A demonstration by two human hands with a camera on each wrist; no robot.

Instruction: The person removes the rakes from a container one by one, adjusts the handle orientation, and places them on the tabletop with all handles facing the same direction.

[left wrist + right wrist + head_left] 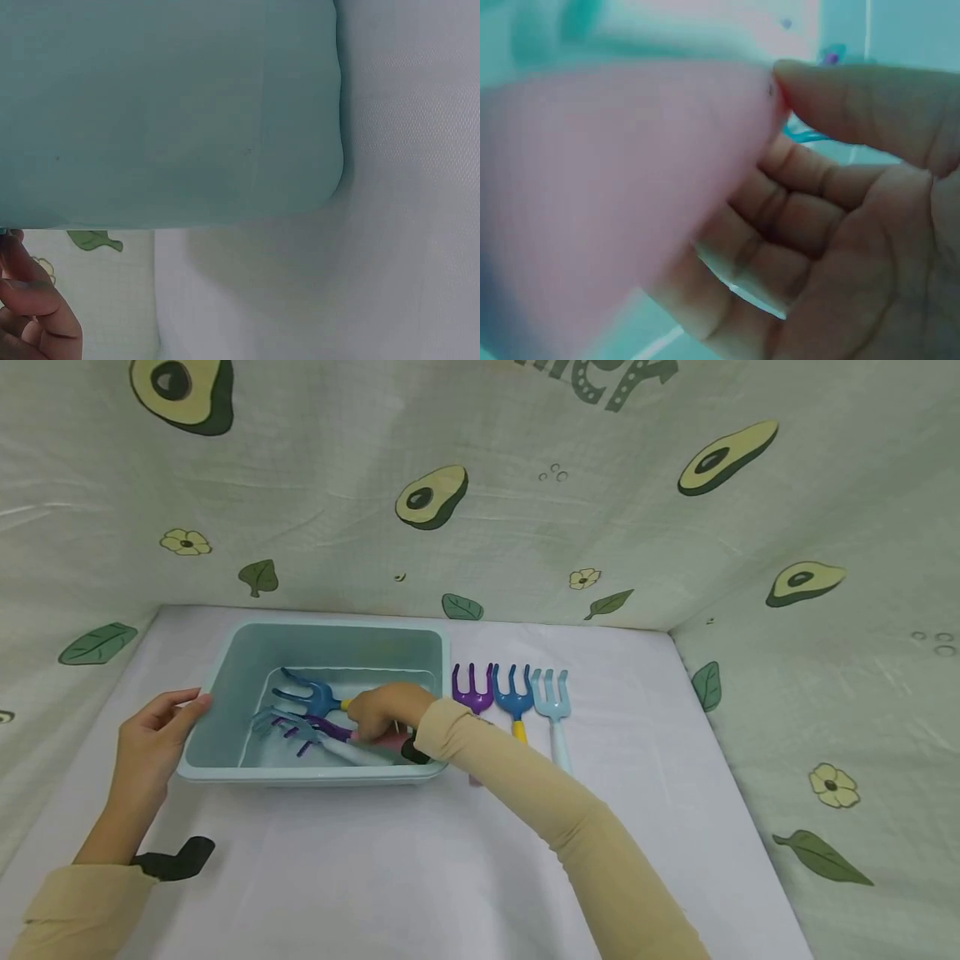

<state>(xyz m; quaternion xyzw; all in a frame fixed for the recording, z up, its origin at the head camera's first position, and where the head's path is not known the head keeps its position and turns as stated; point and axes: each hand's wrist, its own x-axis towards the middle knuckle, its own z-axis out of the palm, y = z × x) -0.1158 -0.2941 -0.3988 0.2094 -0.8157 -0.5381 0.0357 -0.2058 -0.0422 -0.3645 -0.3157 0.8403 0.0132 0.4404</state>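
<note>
My left hand [153, 735] pinches the left rim of a pale green plastic basin [315, 774]; the left wrist view shows its outer wall. Inside the basin, my right hand [392, 708] pinches the pink handle [630, 172] of a purple hand rake [327, 727] between thumb and fingers. A light blue hand rake [352, 752] lies in front of the purple one, their tines overlapping in the head view. Behind them rests a blue hand rake [318, 700], its yellow handle partly hidden by my right hand.
Right of the basin, a purple rake [472, 699], a blue rake with a yellow handle [514, 702] and a light blue rake [553, 707] lie side by side on the white table [360, 877]. My right sleeve covers some handles. A printed cloth [510, 543] rises behind.
</note>
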